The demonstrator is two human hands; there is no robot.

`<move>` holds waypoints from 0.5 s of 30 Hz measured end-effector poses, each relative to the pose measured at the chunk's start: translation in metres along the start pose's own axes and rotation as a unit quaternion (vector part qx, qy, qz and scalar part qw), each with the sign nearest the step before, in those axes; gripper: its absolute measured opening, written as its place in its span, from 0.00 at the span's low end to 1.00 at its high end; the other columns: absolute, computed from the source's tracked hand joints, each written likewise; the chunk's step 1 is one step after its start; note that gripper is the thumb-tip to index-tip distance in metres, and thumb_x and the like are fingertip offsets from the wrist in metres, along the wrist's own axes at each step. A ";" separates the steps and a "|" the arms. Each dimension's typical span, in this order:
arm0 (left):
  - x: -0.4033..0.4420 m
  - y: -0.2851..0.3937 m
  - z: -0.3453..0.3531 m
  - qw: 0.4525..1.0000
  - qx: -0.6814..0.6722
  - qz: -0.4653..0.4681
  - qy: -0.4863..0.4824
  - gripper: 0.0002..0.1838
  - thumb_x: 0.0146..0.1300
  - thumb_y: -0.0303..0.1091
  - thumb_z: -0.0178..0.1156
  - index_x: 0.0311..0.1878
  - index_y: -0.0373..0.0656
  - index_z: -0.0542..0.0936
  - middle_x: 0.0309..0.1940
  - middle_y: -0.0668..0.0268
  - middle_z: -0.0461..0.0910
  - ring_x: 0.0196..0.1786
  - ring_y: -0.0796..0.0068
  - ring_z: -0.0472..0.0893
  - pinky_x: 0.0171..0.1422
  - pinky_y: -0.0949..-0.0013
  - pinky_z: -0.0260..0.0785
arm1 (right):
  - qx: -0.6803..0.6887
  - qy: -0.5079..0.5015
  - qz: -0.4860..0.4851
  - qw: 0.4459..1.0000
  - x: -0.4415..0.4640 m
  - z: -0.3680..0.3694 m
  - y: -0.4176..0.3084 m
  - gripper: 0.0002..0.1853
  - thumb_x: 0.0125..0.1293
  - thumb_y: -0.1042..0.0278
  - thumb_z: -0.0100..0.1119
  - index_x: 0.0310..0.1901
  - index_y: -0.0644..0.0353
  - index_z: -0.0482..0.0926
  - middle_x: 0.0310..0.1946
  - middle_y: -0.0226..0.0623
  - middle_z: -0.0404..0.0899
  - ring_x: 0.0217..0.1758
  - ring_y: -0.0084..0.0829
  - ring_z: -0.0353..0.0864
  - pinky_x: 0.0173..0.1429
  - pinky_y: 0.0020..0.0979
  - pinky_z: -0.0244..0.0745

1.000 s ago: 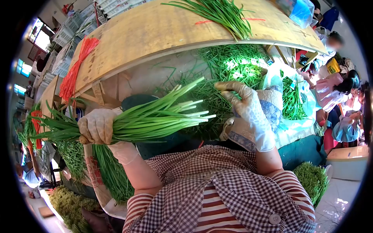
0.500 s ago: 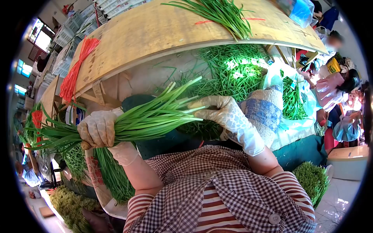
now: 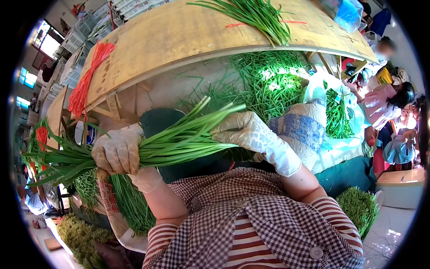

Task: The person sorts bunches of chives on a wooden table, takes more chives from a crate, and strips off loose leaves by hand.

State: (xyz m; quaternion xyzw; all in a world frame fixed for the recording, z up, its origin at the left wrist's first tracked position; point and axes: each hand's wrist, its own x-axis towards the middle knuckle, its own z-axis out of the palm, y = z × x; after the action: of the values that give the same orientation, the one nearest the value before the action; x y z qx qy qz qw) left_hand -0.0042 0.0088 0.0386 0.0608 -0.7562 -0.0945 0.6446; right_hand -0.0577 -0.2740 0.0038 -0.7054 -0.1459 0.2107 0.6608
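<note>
In the head view my left hand [image 3: 117,150], in a stained whitish glove, wraps round a bunch of garlic chives [image 3: 177,145] near its leafy end. Dark green leaf tips fan out to the left of that fist. The pale stalk ends point to the right, slightly raised and uneven. My right hand [image 3: 246,132], gloved too, has its fingers closed on some stalks close to those ends. Part of the bunch is hidden behind both hands. It is held over my lap, above a dark green surface.
Ahead stands a wooden table [image 3: 170,38] with red plastic strips [image 3: 92,74] and another bunch of chives [image 3: 262,22]. Loose leaves [image 3: 264,85] cover the floor beyond. A blue-white towel [image 3: 301,123] lies at right; more chives [image 3: 132,201] fill a container at lower left. People sit far right.
My right hand has shifted its grip, fingers now closing more round the stalk ends. The left hand has moved slightly right and down with the bunch.
</note>
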 end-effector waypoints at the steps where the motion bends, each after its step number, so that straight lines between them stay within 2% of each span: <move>1: 0.000 0.001 0.001 1.000 0.009 -0.006 0.006 0.15 0.58 0.39 0.65 0.30 0.39 0.72 0.22 0.61 0.78 0.25 0.71 0.80 0.37 0.67 0.80 | 0.001 -0.011 0.007 1.000 0.002 -0.003 0.003 0.10 0.59 0.71 0.68 0.41 0.64 0.85 0.39 0.37 0.85 0.42 0.24 0.82 0.51 0.26 0.77; 4: -0.001 0.000 0.001 0.999 0.027 -0.014 0.017 0.15 0.59 0.39 0.64 0.30 0.40 0.72 0.22 0.61 0.78 0.25 0.71 0.80 0.37 0.67 0.80 | 0.109 -0.025 -0.009 0.994 0.003 -0.010 0.010 0.10 0.58 0.72 0.69 0.42 0.64 0.85 0.38 0.37 0.85 0.41 0.24 0.82 0.50 0.25 0.76; 5: -0.001 -0.001 0.000 0.999 0.031 -0.014 0.020 0.15 0.59 0.39 0.64 0.30 0.40 0.72 0.22 0.61 0.77 0.25 0.71 0.80 0.37 0.67 0.80 | 0.123 -0.038 0.009 0.992 0.000 -0.010 0.008 0.09 0.60 0.73 0.66 0.43 0.63 0.84 0.37 0.35 0.84 0.42 0.24 0.81 0.51 0.25 0.76; 9: -0.005 -0.004 -0.005 1.000 0.013 -0.005 0.011 0.15 0.60 0.40 0.64 0.29 0.40 0.71 0.22 0.61 0.77 0.25 0.71 0.80 0.37 0.66 0.80 | 0.091 -0.056 -0.030 0.994 -0.008 -0.008 0.006 0.08 0.66 0.71 0.60 0.45 0.61 0.80 0.37 0.32 0.81 0.43 0.23 0.78 0.52 0.26 0.74; 12: -0.009 -0.005 -0.006 1.000 0.001 0.019 0.018 0.14 0.60 0.39 0.63 0.29 0.40 0.71 0.22 0.61 0.77 0.24 0.71 0.80 0.37 0.67 0.80 | 0.145 -0.038 -0.048 0.987 -0.007 -0.012 0.014 0.09 0.66 0.70 0.60 0.45 0.62 0.80 0.38 0.34 0.82 0.43 0.24 0.78 0.53 0.26 0.74; 13: -0.010 -0.003 -0.006 0.999 -0.008 0.029 0.024 0.14 0.61 0.39 0.63 0.29 0.40 0.71 0.22 0.61 0.77 0.24 0.71 0.80 0.37 0.67 0.80 | 0.177 0.001 -0.033 0.984 -0.011 -0.012 0.011 0.09 0.66 0.69 0.60 0.45 0.63 0.80 0.39 0.36 0.82 0.43 0.25 0.79 0.53 0.27 0.74; 15: -0.012 0.001 -0.004 0.998 -0.005 0.047 0.041 0.14 0.61 0.39 0.62 0.29 0.41 0.71 0.21 0.61 0.77 0.24 0.72 0.79 0.37 0.67 0.80 | 0.105 0.023 -0.018 0.994 -0.012 -0.020 0.014 0.10 0.66 0.68 0.60 0.45 0.63 0.81 0.39 0.37 0.82 0.43 0.25 0.79 0.53 0.27 0.75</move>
State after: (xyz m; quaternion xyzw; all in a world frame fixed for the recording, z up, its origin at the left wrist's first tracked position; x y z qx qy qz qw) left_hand 0.0022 0.0119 0.0276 0.0262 -0.7304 -0.0654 0.6794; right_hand -0.0589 -0.2982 -0.0085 -0.6345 -0.1200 0.1967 0.7378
